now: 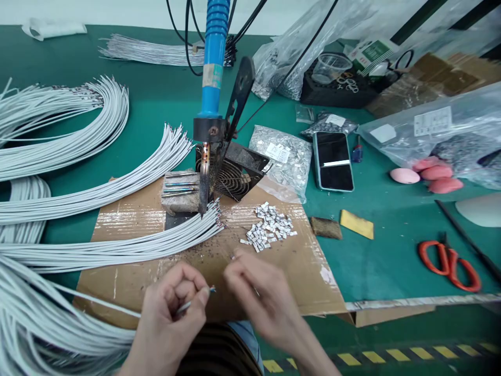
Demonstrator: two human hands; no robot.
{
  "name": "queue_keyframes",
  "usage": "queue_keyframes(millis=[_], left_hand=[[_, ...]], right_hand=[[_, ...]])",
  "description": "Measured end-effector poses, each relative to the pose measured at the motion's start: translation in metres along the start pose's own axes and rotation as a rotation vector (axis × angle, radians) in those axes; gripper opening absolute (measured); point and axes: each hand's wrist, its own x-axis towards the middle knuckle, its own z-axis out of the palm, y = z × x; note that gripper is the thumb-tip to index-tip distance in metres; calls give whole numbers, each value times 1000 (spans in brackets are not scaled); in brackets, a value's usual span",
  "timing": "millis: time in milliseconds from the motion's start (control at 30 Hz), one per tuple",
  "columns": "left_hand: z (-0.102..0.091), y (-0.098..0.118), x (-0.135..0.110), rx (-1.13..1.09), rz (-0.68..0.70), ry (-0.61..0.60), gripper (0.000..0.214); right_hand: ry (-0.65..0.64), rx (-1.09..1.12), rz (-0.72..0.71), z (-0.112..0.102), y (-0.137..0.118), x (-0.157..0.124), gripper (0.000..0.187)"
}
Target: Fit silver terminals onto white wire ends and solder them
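Left hand [172,308] pinched a wire [194,300] between thumb and forefinger, stripped tip pointing right, low over the cardboard [313,271]. Right hand [258,292] was just beside the tip, fingers bunched; couldn't tell if it gripped anything. Clips [270,227] lay piled beyond it, near the soldering iron [213,68].

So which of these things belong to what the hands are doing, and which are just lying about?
In the job: left hand, wire, right hand, metal pieces, wire bundle, soldering iron.
Lying about: phone, scissors, sponge, pink pads.
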Motion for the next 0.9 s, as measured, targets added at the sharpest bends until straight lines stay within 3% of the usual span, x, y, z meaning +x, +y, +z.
queue_keyframes(millis=[67,133,267,467,700,900], left_hand=[[-4,0,3,-57,3,42,28],[-5,0,6,-103,-1,63,28],[-3,-1,8,-144,-6,62,27],[-2,-2,8,-140,36,58,26],[0,2,7,-157,40,94,26],[2,4,6,-98,85,112,21]], right_hand=[[172,-103,101,-11,13,-1,31],[262,-215,158,-18,26,-1,24],[242,-351,119,-13,45,-2,5],[270,-385,85,1,48,-9,11],[374,-175,277,5,27,-13,10],[342,169,432,18,-1,-11,15]])
